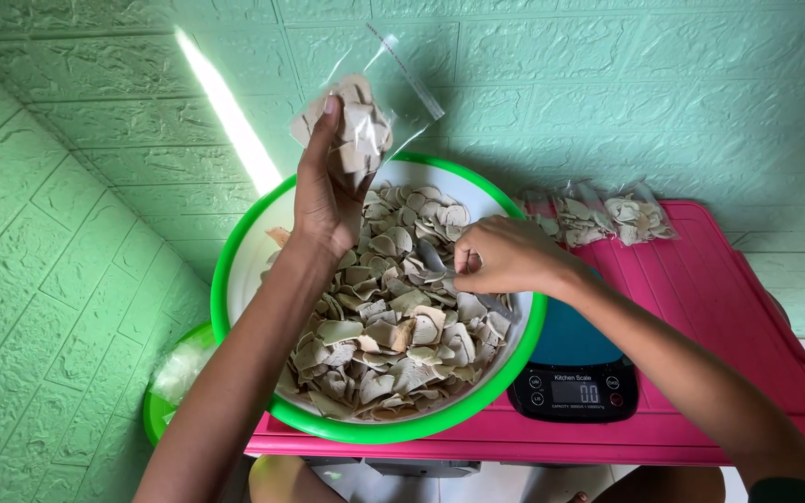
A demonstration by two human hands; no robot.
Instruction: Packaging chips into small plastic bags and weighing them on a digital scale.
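Several filled clear plastic bags (598, 216) lie at two o'clock, while the left hand (325, 200) fingers clamp a part-full clear bag (358, 116) and the right hand (505, 256) fingers grip a metal spoon (435, 259) in the still heaped green-rimmed white bowl (253, 251) of pale chips (393, 345).

Two bare forearms, no rings, watch or bracelets seen on left hand (326, 200) or right hand (505, 256); dark green sleeve edge noted at right upper arm.

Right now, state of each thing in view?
clear bag: raised over the basin, partly filled with chips, mouth open
left hand: gripping the clear bag
right hand: holding a spoon over the chips
basin: heaped with chips
scale: display lit
filled bags: lying on the pink table
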